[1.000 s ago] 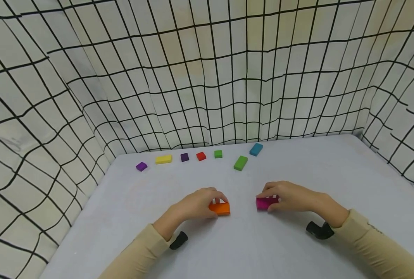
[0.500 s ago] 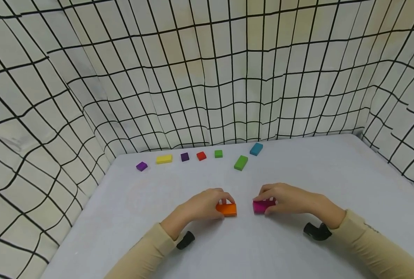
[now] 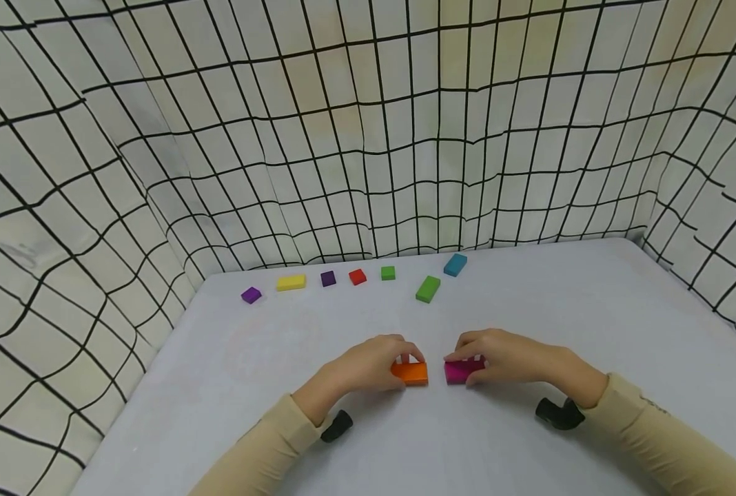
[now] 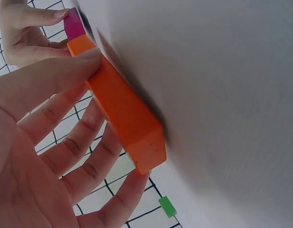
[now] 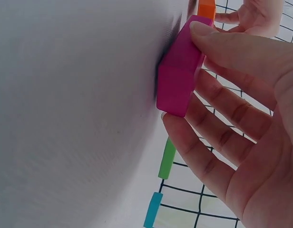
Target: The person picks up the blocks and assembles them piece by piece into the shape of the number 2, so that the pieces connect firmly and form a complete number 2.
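My left hand [image 3: 374, 364] pinches an orange block [image 3: 414, 374] between thumb and fingers, low over the white table. Across from it, my right hand [image 3: 504, 357] holds a magenta block [image 3: 458, 372] the same way. A narrow gap separates the facing ends of the two blocks in the head view. Up close in the left wrist view, the thumb lies on the near side of the orange block [image 4: 120, 104] and the fingers are behind it. In the right wrist view, the thumb presses the magenta block [image 5: 180, 71] near its far end.
Along the table's [image 3: 318, 317] back lie a purple block [image 3: 251, 295], yellow block [image 3: 291, 282], dark purple block [image 3: 328, 279], red block [image 3: 358, 277], small green block [image 3: 388, 273], longer green block [image 3: 428, 289] and blue block [image 3: 455, 265]. Black-and-white grid netting [image 3: 405, 158] rises behind.
The left hand has moved right with the orange block, and the right hand slightly left and nearer with the magenta block. The gap between the blocks has narrowed.
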The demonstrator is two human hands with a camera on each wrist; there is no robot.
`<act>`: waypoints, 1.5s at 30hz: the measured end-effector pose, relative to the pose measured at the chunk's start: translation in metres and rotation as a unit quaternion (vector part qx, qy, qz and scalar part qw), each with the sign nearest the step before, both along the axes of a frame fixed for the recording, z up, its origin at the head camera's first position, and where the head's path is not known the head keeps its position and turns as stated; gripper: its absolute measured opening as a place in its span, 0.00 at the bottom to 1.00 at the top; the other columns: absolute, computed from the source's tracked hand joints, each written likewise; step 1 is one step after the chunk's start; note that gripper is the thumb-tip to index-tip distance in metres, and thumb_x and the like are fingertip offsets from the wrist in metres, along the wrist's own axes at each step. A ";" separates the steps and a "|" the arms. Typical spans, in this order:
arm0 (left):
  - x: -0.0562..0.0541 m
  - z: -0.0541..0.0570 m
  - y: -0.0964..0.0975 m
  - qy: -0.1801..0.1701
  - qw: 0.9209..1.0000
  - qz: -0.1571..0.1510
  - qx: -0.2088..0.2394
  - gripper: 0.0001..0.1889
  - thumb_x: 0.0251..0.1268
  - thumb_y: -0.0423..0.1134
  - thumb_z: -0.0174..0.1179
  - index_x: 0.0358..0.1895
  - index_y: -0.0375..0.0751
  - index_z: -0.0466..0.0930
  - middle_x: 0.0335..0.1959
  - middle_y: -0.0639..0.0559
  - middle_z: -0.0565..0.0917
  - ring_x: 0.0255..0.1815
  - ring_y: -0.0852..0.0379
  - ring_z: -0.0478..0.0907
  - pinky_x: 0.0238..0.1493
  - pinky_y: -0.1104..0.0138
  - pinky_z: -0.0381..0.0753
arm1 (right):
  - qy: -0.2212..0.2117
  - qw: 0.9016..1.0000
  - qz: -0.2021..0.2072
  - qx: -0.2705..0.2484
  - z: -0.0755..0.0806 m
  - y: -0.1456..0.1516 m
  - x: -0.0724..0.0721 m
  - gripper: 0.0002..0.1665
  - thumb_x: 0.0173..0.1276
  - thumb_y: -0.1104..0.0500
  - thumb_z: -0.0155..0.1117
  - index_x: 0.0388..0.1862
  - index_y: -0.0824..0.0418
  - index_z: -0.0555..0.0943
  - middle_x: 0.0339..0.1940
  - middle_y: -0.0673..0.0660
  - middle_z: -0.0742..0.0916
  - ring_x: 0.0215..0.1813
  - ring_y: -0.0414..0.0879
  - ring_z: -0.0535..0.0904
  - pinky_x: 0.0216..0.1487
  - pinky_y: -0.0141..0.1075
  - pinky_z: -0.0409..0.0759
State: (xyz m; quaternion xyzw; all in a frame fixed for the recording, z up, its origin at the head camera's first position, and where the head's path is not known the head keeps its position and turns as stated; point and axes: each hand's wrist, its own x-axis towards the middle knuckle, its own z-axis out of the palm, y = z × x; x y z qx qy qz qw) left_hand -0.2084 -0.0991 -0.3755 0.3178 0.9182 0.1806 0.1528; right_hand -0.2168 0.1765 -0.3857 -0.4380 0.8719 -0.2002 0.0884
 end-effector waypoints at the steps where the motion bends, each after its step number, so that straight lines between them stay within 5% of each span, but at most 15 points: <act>1: 0.000 0.000 0.001 0.000 1.000 0.000 0.001 0.20 0.61 0.35 0.74 0.57 0.50 0.86 0.43 0.59 0.81 0.46 0.60 0.76 0.49 0.69 0.80 | 0.001 1.000 0.000 -0.002 0.000 0.000 0.000 0.26 0.64 0.56 0.78 0.60 0.58 0.86 0.47 0.47 0.85 0.46 0.40 0.79 0.49 0.34 0.83; 32: -0.003 -0.001 0.015 -0.007 1.000 -0.007 0.005 0.21 0.61 0.34 0.74 0.58 0.47 0.86 0.41 0.57 0.81 0.45 0.61 0.77 0.46 0.71 0.80 | -0.060 0.997 -0.014 -0.038 -0.004 -0.006 -0.007 0.14 0.62 0.58 0.79 0.40 0.49 0.81 0.38 0.40 0.82 0.42 0.39 0.78 0.45 0.31 0.82; 45: -0.008 0.000 0.016 -0.015 1.000 -0.015 -0.005 0.21 0.60 0.36 0.75 0.58 0.48 0.86 0.43 0.57 0.84 0.45 0.60 0.77 0.46 0.70 0.79 | -0.054 0.998 -0.004 -0.037 -0.003 -0.009 -0.007 0.14 0.62 0.59 0.79 0.37 0.50 0.80 0.35 0.40 0.81 0.40 0.38 0.77 0.44 0.32 0.82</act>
